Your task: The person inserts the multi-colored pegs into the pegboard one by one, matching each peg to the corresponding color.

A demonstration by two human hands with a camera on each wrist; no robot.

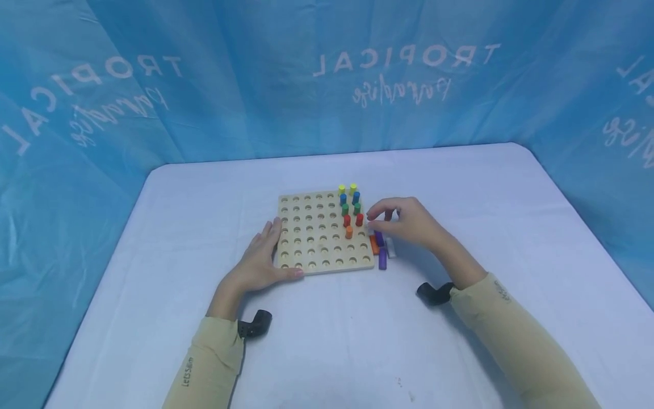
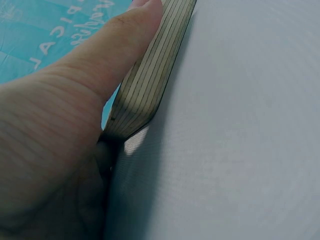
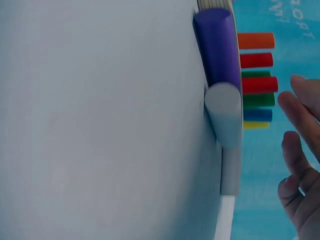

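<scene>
Item: wooden peg board (image 1: 325, 233), square, pale plywood with rows of round holes, lying flat near the middle of the table (image 1: 460, 187) on its white cover. My left hand (image 1: 261, 261) rests against the board's left edge with fingers straight and thumb along the near edge, steadying it and curled round nothing; the left wrist view shows the layered ply edge pressed against my thumb (image 2: 100, 55). Standing in the holes at the far right corner: yellow pegs (image 1: 347, 188), blue pegs (image 1: 349, 198), green pegs (image 1: 351, 208), red pegs (image 1: 353, 220) and one orange peg (image 1: 349, 232). My right hand (image 1: 406, 222) hovers just beside the board's right edge, fingers loosely curved; a reddish bit shows at the fingertips, but I cannot tell whether I have a peg pinched there. Loose stock just under that hand, lying on the cloth against the board: purple peg (image 3: 217, 47), white peg (image 3: 225, 117), another orange one partly hidden. Handling, as I judge it: pegs are light, stiff, smooth painted cylinders, likely to roll when lying down, best pinched across the middle between thumb and forefinger, then held near the top to stand them in a hole. Board is rigid and fairly light, so it may slide on the cloth unless held at the edge.
</scene>
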